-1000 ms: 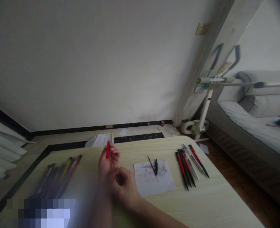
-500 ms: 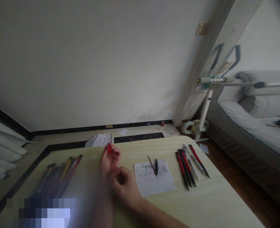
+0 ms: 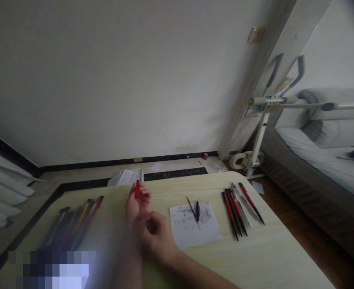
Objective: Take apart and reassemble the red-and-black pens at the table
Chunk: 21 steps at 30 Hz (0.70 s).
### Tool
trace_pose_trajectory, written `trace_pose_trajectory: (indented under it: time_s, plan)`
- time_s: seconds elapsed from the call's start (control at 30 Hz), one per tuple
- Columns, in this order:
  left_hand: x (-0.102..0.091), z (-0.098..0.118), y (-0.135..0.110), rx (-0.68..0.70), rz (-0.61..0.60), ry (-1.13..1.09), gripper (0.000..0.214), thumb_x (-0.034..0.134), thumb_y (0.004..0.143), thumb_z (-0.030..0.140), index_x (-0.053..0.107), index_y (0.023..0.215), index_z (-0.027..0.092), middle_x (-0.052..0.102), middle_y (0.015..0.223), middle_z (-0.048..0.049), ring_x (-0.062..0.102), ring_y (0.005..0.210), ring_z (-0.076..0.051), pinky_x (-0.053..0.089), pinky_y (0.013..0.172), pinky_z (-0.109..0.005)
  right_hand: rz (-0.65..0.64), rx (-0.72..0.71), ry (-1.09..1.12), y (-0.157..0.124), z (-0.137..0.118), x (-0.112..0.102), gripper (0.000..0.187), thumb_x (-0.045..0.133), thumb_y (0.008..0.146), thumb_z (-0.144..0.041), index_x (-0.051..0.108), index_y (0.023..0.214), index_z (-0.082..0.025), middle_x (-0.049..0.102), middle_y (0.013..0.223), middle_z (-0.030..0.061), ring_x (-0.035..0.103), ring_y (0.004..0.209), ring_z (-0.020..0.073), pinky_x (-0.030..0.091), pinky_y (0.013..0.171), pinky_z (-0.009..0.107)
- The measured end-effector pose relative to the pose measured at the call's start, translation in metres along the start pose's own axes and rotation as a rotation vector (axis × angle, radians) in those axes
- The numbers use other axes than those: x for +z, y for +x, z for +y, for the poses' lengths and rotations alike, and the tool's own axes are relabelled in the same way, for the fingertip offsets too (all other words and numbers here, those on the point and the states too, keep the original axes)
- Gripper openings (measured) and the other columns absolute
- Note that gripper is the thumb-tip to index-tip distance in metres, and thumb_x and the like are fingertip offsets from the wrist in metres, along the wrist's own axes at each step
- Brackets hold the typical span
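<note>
My left hand (image 3: 140, 202), palm up above the far side of the table, pinches a short red pen barrel (image 3: 137, 190) with a dark end. Close against my left wrist, my right hand (image 3: 158, 230) is closed, its thumb and forefinger curled into a ring. Whatever the right fingers may hold is hidden. A scribbled sheet of white paper (image 3: 195, 235) lies to the right of my hands. On it rest a thin pen refill (image 3: 191, 208) and a short black pen part (image 3: 198, 210).
Several red-and-black pens (image 3: 231, 212) and clear pens (image 3: 245, 212) lie in a row on the right of the table (image 3: 273, 253). More pens (image 3: 80, 214), partly blurred, lie on the left. Beyond stand an exercise frame (image 3: 260, 136) and a sofa (image 3: 312, 172).
The red barrel has tilted slightly in my left fingers and shows more of its length. My right hand stays almost in place, and the pens on the table have not moved.
</note>
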<state>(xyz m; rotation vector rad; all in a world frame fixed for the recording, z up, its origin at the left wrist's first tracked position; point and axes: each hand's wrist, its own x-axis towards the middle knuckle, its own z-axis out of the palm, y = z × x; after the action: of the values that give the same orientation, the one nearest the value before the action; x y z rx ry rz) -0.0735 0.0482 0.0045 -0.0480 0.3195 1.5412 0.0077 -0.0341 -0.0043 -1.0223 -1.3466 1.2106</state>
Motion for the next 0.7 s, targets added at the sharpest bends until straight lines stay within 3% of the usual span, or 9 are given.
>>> trace_pose_trajectory:
  time_s: [0.3,0.57,0.7]
  plan:
    - [0.0,-0.001,0.0,-0.008,0.019,0.009,0.023,0.036,0.087,0.015,0.058,0.081,0.011,0.057,0.064,-0.0012,0.052,0.052,-0.004,0.044,0.049,-0.013,-0.003,0.002,-0.011,0.001,0.0,-0.001,0.008,0.051,0.073,-0.015,0.058,0.07,-0.015,0.055,0.061,-0.0019,0.043,0.053,0.0076,0.032,0.048,0.018]
    - [-0.009,0.004,0.002,-0.072,-0.005,-0.027,0.031,0.028,0.091,0.019,0.058,0.087,0.013,0.064,0.073,-0.0045,0.058,0.055,-0.005,0.04,0.04,-0.011,0.001,0.014,-0.032,0.001,-0.003,-0.001,0.008,0.051,0.072,-0.015,0.058,0.068,-0.015,0.054,0.06,-0.0017,0.043,0.052,0.008,0.033,0.048,0.019]
    - [-0.009,0.005,0.001,-0.087,-0.011,-0.055,0.032,0.025,0.092,0.017,0.057,0.094,0.014,0.066,0.077,-0.0053,0.061,0.059,-0.006,0.044,0.043,-0.009,-0.005,0.014,-0.029,-0.001,-0.001,-0.001,0.008,0.051,0.072,-0.014,0.059,0.07,-0.015,0.056,0.063,-0.0012,0.045,0.055,0.0086,0.035,0.051,0.019]
